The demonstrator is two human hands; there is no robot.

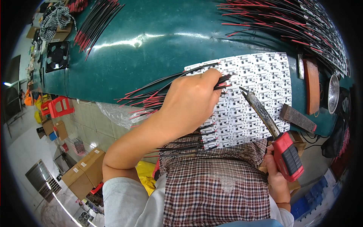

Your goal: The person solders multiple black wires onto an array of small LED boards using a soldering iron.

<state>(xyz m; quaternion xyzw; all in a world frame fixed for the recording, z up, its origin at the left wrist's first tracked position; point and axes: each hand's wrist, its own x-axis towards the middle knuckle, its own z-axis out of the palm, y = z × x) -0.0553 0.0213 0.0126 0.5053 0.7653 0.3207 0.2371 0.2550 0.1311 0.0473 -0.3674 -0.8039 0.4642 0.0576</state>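
Note:
A white panel of small circuit boards (257,79) lies in front of me, reaching over the table's near edge toward my checked apron. My left hand (194,96) is closed on a bundle of black wires (151,101) with red ends, which passes over the panel's left side. Several wires (189,140) lie along the panel's lower left edge. My right hand (276,176) grips a soldering iron (288,157) by its red and black handle. Its dark tip points up and left over the panel, close to the left hand's wire ends; whether it touches the panel I cannot tell.
The green table (170,28) bears a wire bundle (99,24) at far left and wired panels (321,34) at far right. On the right are a dark block (298,118), a brown block (312,86) and a metal bowl (333,94). A black fan (57,56) stands left.

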